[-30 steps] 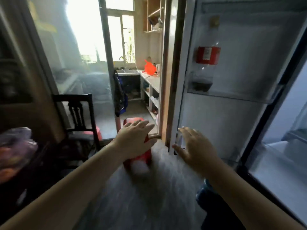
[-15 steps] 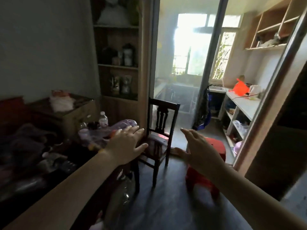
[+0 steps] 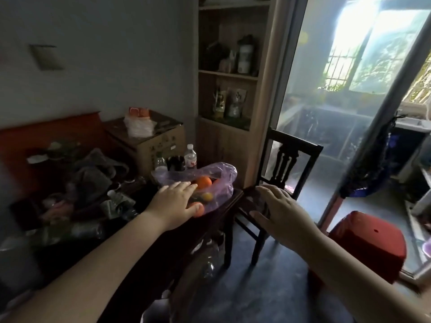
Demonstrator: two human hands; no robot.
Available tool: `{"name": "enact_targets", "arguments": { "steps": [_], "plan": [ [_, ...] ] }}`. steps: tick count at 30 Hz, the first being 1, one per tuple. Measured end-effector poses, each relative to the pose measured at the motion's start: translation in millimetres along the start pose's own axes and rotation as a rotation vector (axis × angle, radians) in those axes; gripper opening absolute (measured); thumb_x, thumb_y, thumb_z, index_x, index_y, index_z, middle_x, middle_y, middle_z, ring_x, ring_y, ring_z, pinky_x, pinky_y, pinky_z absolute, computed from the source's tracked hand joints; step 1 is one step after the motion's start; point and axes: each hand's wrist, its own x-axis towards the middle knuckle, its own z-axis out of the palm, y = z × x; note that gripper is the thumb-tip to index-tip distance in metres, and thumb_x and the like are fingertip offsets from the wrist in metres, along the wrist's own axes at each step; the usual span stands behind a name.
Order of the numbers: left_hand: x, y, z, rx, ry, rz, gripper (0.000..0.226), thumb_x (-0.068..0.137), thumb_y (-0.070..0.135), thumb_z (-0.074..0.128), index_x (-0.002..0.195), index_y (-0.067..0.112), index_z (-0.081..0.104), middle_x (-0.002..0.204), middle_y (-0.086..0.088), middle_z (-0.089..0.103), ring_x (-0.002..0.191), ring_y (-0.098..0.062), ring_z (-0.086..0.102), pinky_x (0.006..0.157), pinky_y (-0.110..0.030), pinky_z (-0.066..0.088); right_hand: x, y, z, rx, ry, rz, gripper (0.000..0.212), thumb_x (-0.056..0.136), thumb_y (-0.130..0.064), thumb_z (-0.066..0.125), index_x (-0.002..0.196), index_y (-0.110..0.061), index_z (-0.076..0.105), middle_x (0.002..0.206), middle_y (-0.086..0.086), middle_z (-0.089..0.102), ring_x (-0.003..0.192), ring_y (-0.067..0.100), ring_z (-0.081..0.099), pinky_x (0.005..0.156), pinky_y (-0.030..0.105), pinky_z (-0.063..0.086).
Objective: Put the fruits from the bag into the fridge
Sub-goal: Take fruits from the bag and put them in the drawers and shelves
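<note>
The left grip (image 3: 173, 201) is wide. Its fingers are straight and a little spread, and it holds nothing. It lies flat over the near side of a thin purple bag (image 3: 221, 176). The bag sits on the dark tabletop (image 3: 231, 206), close to the corner, just past the left grip's fingertips.

The fruits are inside the bag. A big orange (image 3: 203, 182) is right at the tips of the left grip's fingers. A small yellow fruit (image 3: 207, 196) is just to the right of those fingers. Another orange fruit (image 3: 198, 210) lies beside the thumb, on the side nearest the person. I cannot tell if the left grip is pressing on the bag or only just above it.

The right grip (image 3: 282, 210) is wide too, with spread fingers and nothing in it. It is to the right of the bag, apart from it, and is seen in front of the seat of a dark wooden chair (image 3: 289, 157). The back of the chair stands up beyond the right grip.

Beyond the left grip, behind the bag, stand two clear bottles (image 3: 190, 157). Further back is a cardboard box (image 3: 161, 143) with a white bundle on top. To the left of the left grip the tabletop is full of dark, messy things that are hard to make out. A red stool (image 3: 368, 243) stands on the floor to the right of the right grip. A tall wooden shelf (image 3: 228, 74) is far beyond both grips.
</note>
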Motion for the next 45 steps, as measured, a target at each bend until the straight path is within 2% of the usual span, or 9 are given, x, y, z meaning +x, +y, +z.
{"name": "enact_targets", "arguments": {
  "steps": [4, 9, 20, 28, 34, 39, 41, 43, 45],
  "plan": [
    [38, 11, 15, -0.003, -0.004, -0.054, 0.069, 0.091, 0.06, 0.033, 0.147, 0.021, 0.026, 0.152, 0.001, 0.03, 0.14, -0.016, 0.025, 0.112, -0.035, 0.023, 34, 47, 3, -0.008, -0.016, -0.047, 0.062, 0.088, -0.044, 0.058, 0.14, -0.014, 0.042, 0.142, 0.001, 0.045, 0.132, 0.02, 0.04, 0.105, 0.033, 0.036],
    [53, 21, 38, -0.036, -0.02, -0.11, 0.064, 0.093, 0.054, 0.039, 0.147, 0.022, 0.025, 0.151, 0.002, 0.032, 0.14, -0.015, 0.026, 0.112, -0.035, 0.022, 76, 81, 29, 0.04, -0.038, -0.112, 0.055, 0.09, -0.037, 0.057, 0.137, -0.012, 0.045, 0.137, 0.003, 0.049, 0.127, 0.023, 0.045, 0.102, 0.034, 0.039],
    [74, -19, 53, -0.061, 0.006, -0.216, 0.056, 0.094, 0.049, 0.037, 0.144, 0.025, 0.034, 0.146, 0.004, 0.04, 0.135, -0.014, 0.033, 0.108, -0.034, 0.026, 134, 58, 101, 0.228, -0.094, -0.243, 0.046, 0.09, -0.018, 0.054, 0.135, -0.012, 0.047, 0.135, 0.005, 0.051, 0.125, 0.025, 0.047, 0.098, 0.033, 0.041],
    [151, -35, 110, -0.159, 0.006, -0.163, 0.047, 0.093, 0.037, 0.049, 0.137, 0.02, 0.045, 0.138, 0.0, 0.049, 0.129, -0.018, 0.043, 0.106, -0.035, 0.03, 181, 89, 136, 0.185, -0.126, -0.209, 0.045, 0.088, -0.017, 0.056, 0.133, -0.01, 0.049, 0.132, 0.006, 0.054, 0.121, 0.027, 0.051, 0.096, 0.036, 0.044],
    [220, -83, 148, -0.236, 0.003, -0.154, 0.048, 0.091, 0.037, 0.039, 0.133, 0.016, 0.05, 0.133, -0.005, 0.054, 0.125, -0.022, 0.047, 0.104, -0.038, 0.036, 265, 83, 177, 0.131, -0.225, -0.23, 0.048, 0.092, -0.021, 0.054, 0.138, -0.012, 0.044, 0.138, 0.004, 0.049, 0.127, 0.023, 0.045, 0.1, 0.033, 0.039],
    [254, -119, 193, -0.225, -0.036, -0.102, 0.045, 0.094, 0.028, 0.048, 0.137, 0.017, 0.045, 0.144, -0.004, 0.043, 0.136, -0.021, 0.035, 0.111, -0.038, 0.029, 315, 69, 246, 0.088, -0.383, -0.241, 0.054, 0.092, -0.024, 0.053, 0.142, -0.01, 0.038, 0.146, 0.009, 0.04, 0.135, 0.026, 0.036, 0.108, 0.035, 0.032],
    [264, -133, 208, -0.15, -0.094, -0.059, 0.052, 0.095, 0.03, 0.045, 0.144, 0.018, 0.034, 0.154, -0.006, 0.027, 0.142, -0.024, 0.021, 0.115, -0.04, 0.017, 327, 69, 273, 0.024, -0.391, -0.239, 0.059, 0.088, -0.025, 0.059, 0.141, -0.009, 0.039, 0.149, 0.014, 0.035, 0.139, 0.032, 0.031, 0.113, 0.043, 0.027],
    [276, -147, 224, -0.072, -0.211, -0.053, 0.058, 0.098, 0.036, 0.038, 0.15, 0.021, 0.017, 0.159, -0.004, 0.005, 0.146, -0.024, 0.002, 0.117, -0.042, 0.005, 336, 76, 299, -0.063, -0.403, -0.224, 0.063, 0.081, -0.026, 0.069, 0.137, -0.009, 0.046, 0.149, 0.018, 0.035, 0.138, 0.037, 0.03, 0.11, 0.049, 0.021],
    [282, -157, 236, -0.012, -0.3, -0.062, 0.062, 0.098, 0.042, 0.034, 0.15, 0.023, 0.008, 0.159, -0.004, -0.005, 0.145, -0.026, -0.009, 0.117, -0.047, 0.0, 339, 83, 312, -0.136, -0.429, -0.193, 0.064, 0.072, -0.028, 0.077, 0.129, -0.008, 0.055, 0.146, 0.021, 0.038, 0.135, 0.04, 0.034, 0.105, 0.054, 0.027]
  ]
}}
